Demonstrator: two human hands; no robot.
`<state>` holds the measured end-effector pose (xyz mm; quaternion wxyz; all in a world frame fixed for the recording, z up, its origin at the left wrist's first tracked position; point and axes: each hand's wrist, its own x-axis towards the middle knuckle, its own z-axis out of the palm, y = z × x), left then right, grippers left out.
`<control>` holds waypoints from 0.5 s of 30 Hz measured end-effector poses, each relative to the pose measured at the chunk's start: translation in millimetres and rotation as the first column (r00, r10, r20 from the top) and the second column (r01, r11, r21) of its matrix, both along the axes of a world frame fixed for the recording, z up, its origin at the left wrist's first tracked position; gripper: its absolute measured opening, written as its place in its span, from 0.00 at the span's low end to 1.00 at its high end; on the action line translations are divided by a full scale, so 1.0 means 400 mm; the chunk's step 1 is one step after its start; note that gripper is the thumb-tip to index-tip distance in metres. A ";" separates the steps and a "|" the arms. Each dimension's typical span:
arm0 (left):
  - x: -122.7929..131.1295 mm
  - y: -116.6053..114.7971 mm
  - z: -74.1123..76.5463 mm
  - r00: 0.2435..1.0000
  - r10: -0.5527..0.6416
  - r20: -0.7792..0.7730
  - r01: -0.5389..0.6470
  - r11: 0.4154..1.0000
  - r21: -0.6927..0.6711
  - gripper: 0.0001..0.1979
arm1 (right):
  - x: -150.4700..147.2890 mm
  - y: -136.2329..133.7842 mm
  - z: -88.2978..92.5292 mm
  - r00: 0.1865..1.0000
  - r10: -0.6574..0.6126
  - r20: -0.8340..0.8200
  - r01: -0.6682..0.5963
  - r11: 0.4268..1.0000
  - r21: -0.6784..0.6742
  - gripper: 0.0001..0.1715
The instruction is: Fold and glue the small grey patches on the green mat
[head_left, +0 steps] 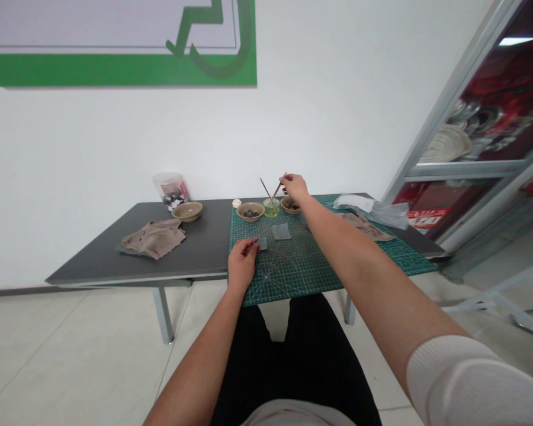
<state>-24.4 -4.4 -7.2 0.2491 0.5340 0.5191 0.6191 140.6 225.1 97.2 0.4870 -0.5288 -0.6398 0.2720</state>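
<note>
My right hand (295, 187) reaches to the far side of the green cutting mat (293, 266) and pinches a thin brown stick (278, 188) that stands in a small glass of greenish liquid (271, 207). A second stick (265, 188) leans in the same glass. Tan bowls with dark pieces sit left (250, 211) and right (289, 206) of the glass. My left hand (242, 260) rests closed on the mat, its fingertips on a small grey square (262, 243). Another grey square (281, 231) lies just beyond it.
A dark table (115, 260) holds a tan cloth (154, 238), an empty tan bowl (188, 210), a plastic jar (171, 190), a second cloth (366, 225) and a clear plastic bag (373, 208). A glass-fronted cabinet (484, 136) stands at the right. The white wall is behind.
</note>
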 end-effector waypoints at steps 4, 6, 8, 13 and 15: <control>0.004 0.003 -0.001 0.997 0.000 0.078 0.002 0.999 -0.032 0.09 | 0.000 -0.008 0.011 0.992 -0.065 0.106 0.053 0.992 0.117 0.16; 0.004 0.004 0.000 0.997 0.035 0.072 -0.031 0.998 -0.059 0.10 | -0.004 -0.012 0.011 0.985 -0.036 0.171 0.024 0.997 0.073 0.14; 0.004 0.003 0.000 0.999 0.046 0.018 -0.045 0.998 -0.053 0.09 | -0.010 -0.012 0.007 0.981 0.021 0.195 -0.023 1.000 0.011 0.13; -0.001 -0.005 -0.004 0.987 0.033 -0.157 -0.024 0.998 0.059 0.05 | -0.004 -0.009 0.012 0.995 0.026 0.099 -0.028 0.999 0.020 0.16; -0.002 -0.005 -0.007 0.984 0.030 -0.175 -0.016 0.997 0.081 0.06 | 0.009 -0.011 0.028 1.000 0.005 0.019 -0.006 0.998 0.066 0.16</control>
